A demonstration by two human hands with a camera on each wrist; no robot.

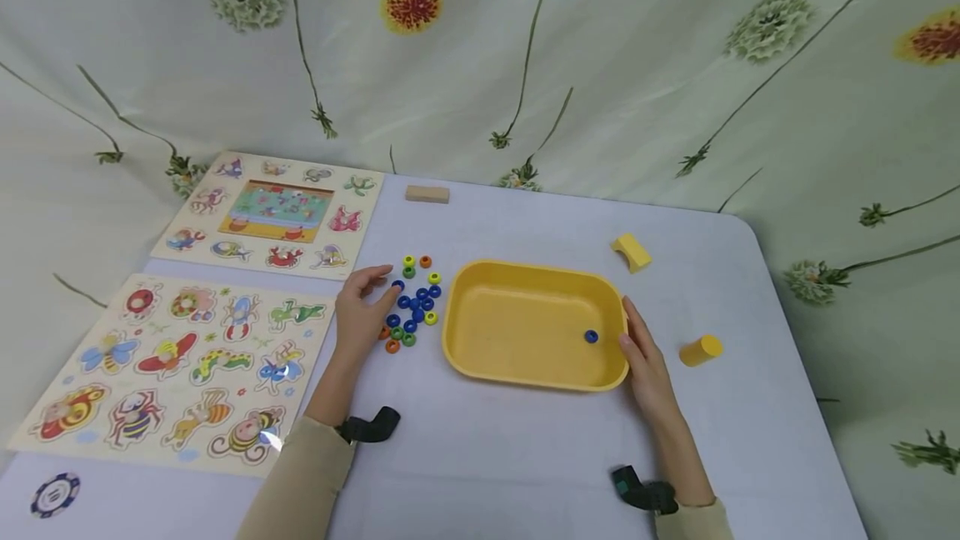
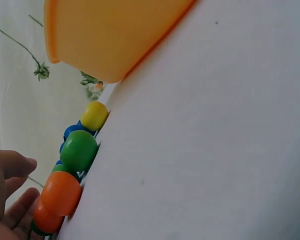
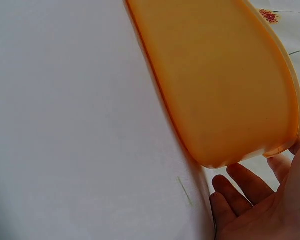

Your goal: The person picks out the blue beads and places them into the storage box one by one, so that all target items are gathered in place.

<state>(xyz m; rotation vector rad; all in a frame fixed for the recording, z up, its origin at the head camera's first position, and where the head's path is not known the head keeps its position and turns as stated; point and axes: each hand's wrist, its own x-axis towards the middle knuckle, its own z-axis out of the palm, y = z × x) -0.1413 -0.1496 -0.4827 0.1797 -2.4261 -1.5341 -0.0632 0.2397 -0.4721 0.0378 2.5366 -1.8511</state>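
My left hand (image 1: 364, 307) is over the left edge of a loose group of beads. Its thumb and forefinger are apart, close beside a blue bead (image 1: 398, 285); contact is unclear. Blue, green, yellow and orange beads lie together there; a green bead (image 2: 79, 151) and an orange bead (image 2: 61, 193) show large in the left wrist view. A yellow plastic tray (image 1: 525, 267) stands to their right, with one blue bead (image 1: 592, 337) inside. With my right hand (image 1: 647, 365) I hold the tray's right end, thumb at the rim and fingers against the outer wall (image 3: 225, 100).
Two picture puzzle boards, one with sea animals (image 1: 345, 182) and one with insects (image 1: 180, 373), lie at left. A wooden block (image 1: 427, 194) sits behind the beads. Right of the tray are a yellow arch block (image 1: 632, 252) and a yellow cylinder (image 1: 701, 350). A poker chip (image 1: 55, 495) lies front left.
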